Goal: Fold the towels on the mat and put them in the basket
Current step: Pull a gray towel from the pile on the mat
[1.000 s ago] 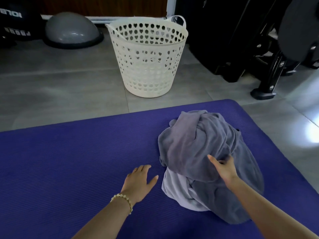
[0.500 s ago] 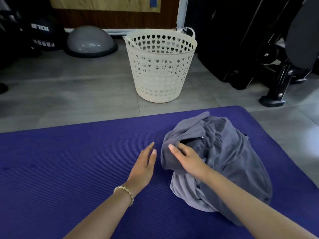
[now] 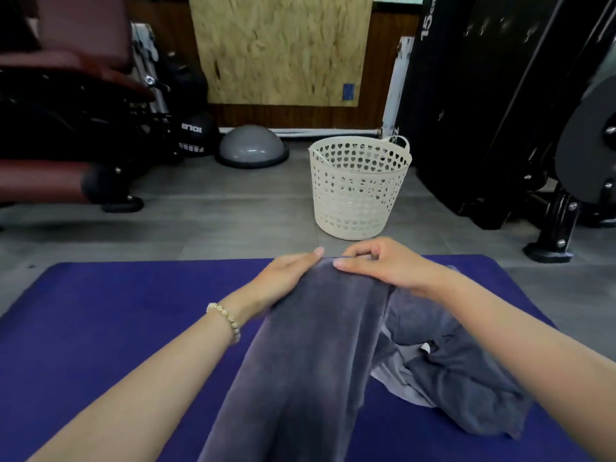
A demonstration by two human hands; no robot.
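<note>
Status: early, est. close to zero done. Basket (image 3: pixel 358 191) stands on floor (image 3: pixel 233 211) just past mat's far edge, and no cloth shows thru its holes or over the rim. No folded towel anywhere in view.

One dark grey towel (image 3: pixel 310 345) is held by its top edge and runs from the hands down toward the camera. It's bunched narrow lengthwise, not spread flat, and the lower end goes out of frame. Whether it's fully clear of the mat (image 3: pixel 116 328) I can't tell.

Pile (image 3: pixel 460 378) sits crumpled on the mat to the right, under the right forearm, touching the towel's right side. It's more dark grey cloth w/ a pale piece poking out. Count unclear, prob. at least 2.

Left to do: open + fold this towel, repeat for the pile, then everything into the basket.

Hands:
- Left hand (image 3: pixel 286 278), bracelet (image 3: pixel 226 320) at wrist: fingers nearly straight, lying along the towel's top-left edge and touching it. Thumb is hidden under cloth, so can't tell if it's a real pinch.
- Right hand (image 3: pixel 383 265): fingers curled, thumb + index pinch the top-right edge.
- Fingertips of both nearly meet, over the mat's far edge.
</note>
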